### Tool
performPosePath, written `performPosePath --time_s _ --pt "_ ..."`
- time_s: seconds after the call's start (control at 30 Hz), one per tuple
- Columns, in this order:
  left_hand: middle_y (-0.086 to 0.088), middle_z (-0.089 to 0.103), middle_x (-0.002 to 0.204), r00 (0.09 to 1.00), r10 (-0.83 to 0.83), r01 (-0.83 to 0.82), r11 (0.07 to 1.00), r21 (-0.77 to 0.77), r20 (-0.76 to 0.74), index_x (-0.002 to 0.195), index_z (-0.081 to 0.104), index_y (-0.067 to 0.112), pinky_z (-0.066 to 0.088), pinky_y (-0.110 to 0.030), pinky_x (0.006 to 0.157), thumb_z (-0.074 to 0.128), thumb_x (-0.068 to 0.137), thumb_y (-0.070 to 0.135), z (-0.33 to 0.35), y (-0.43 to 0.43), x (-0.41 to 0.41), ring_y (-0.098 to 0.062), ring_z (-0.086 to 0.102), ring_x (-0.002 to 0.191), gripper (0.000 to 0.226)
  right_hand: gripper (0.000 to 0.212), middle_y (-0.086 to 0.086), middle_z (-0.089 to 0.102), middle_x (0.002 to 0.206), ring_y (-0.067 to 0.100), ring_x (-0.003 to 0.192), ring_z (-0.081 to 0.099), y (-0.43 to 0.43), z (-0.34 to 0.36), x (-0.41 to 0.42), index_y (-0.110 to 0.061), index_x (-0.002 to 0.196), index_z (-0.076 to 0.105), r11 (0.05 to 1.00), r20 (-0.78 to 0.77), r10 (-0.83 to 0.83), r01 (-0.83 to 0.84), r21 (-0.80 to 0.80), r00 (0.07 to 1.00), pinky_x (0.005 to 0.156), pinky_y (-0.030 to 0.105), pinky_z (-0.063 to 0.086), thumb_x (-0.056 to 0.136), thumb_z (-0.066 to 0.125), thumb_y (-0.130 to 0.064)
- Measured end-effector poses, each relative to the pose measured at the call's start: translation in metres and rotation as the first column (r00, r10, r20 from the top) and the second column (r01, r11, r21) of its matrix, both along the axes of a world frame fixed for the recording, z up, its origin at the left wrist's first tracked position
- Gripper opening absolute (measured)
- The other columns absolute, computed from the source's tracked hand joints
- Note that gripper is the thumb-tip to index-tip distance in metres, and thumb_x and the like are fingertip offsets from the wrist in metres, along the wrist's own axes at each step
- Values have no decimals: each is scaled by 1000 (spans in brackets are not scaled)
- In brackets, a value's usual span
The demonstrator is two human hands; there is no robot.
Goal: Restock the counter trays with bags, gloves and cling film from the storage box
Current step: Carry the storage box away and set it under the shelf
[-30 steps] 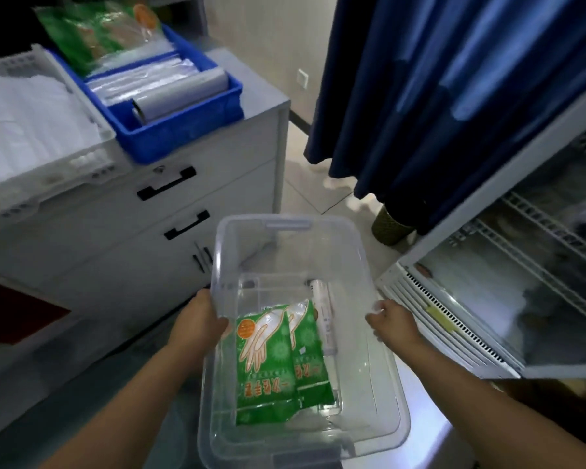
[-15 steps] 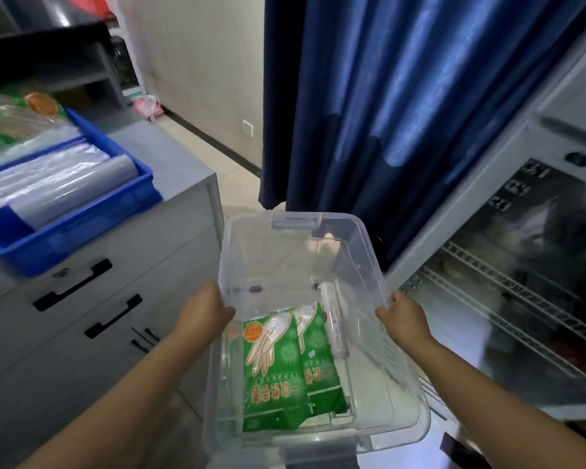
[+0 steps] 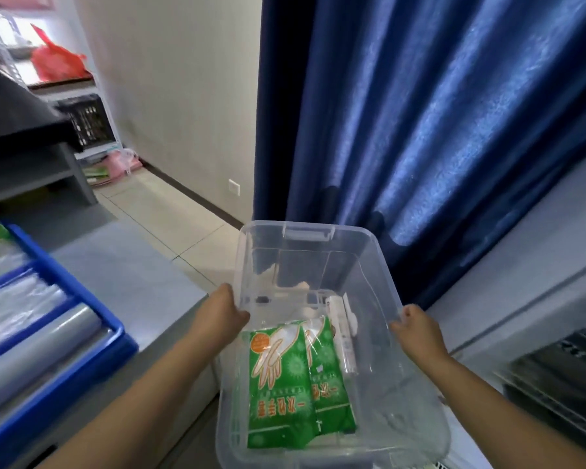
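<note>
I hold a clear plastic storage box in the air in front of me. My left hand grips its left rim and my right hand grips its right rim. Inside lie two green glove packets side by side, and a thin white roll rests along their right. At the left, on the grey counter, sits a blue tray with rolls of clear film and bags.
A dark blue curtain hangs straight ahead behind the box. A glass-fronted fridge stands at the right. A tiled floor passage runs ahead on the left, with a black crate and a red bag on shelves beyond.
The box has risen from near the floor to counter height in both hands, and my view has lifted and turned right; the white tray has left the view.
</note>
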State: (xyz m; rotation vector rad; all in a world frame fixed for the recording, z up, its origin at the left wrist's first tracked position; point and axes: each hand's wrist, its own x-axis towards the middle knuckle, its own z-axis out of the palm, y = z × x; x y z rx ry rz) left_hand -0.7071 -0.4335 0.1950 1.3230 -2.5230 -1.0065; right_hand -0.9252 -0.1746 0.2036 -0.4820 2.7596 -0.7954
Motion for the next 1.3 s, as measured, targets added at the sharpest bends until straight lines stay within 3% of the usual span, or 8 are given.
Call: performPosePath --time_s 0.2,0.33,0.53,0.63,0.8,0.93,1.17,1.3 --pt "2 49 72 998 61 -61 998 -11 -7 89 38 19 35 -26 47 66 78 23 1 -74 -67 -12 49 64 30 10 4 57 71 20 63 51 -87 1 -82 -8 76 55 998 9 50 -50 -33 999 51 27 36 79 61 -14" --pt "1 51 73 987 157 -157 987 -21 18 90 42 18 34 -26 47 67 77 22 -8 -119 -108 -14 50 63 28 19 1 56 67 13 58 50 -154 -7 -142 -18 66 47 987 34 149 -147 -64 988 49 25 34 80 60 -12" --pt "-16 62 85 934 357 -357 934 8 38 88 47 7 48 -39 68 66 74 15 -13 -179 -156 -33 58 78 25 23 4 51 67 21 60 46 -261 -5 -225 -16 67 43 940 72 341 -337 -60 937 51 25 33 81 61 -11" --pt "-24 63 86 888 460 -460 886 54 13 83 48 5 50 -41 69 68 72 12 -14 -204 -166 -38 60 80 24 11 6 54 73 25 69 51 -319 -4 -253 -9 80 52 896 65 443 -442 -37 894 58 30 36 82 62 -11" --pt "-20 64 97 802 596 -597 802 9 41 95 56 5 32 -28 61 68 74 14 -14 -246 -165 -35 60 89 25 11 12 56 74 25 67 50 -416 -10 -270 1 85 56 840 102 542 -536 -84 834 61 31 39 79 62 -7" --pt "-20 65 100 748 656 -658 752 -13 97 98 55 8 40 -31 66 66 73 17 -23 -302 -156 -37 61 92 29 9 7 53 70 23 63 47 -497 -18 -269 -1 83 56 786 83 618 -613 -76 782 55 29 34 78 60 -8" --pt "-17 62 92 684 723 -727 686 19 101 88 47 9 34 -31 60 67 73 19 -27 -420 -148 -30 53 75 27 11 4 56 69 17 59 51 -636 -18 -265 -11 73 52 754 157 654 -656 -49 740 47 23 37 80 61 -11" --pt "-10 59 86 654 754 -757 652 43 69 92 49 9 33 -31 56 65 73 21 -20 -486 -150 -27 52 74 27 20 -2 54 70 9 58 49 -707 -8 -267 -22 68 47 740 134 670 -672 -34 730 45 21 33 82 59 -12"
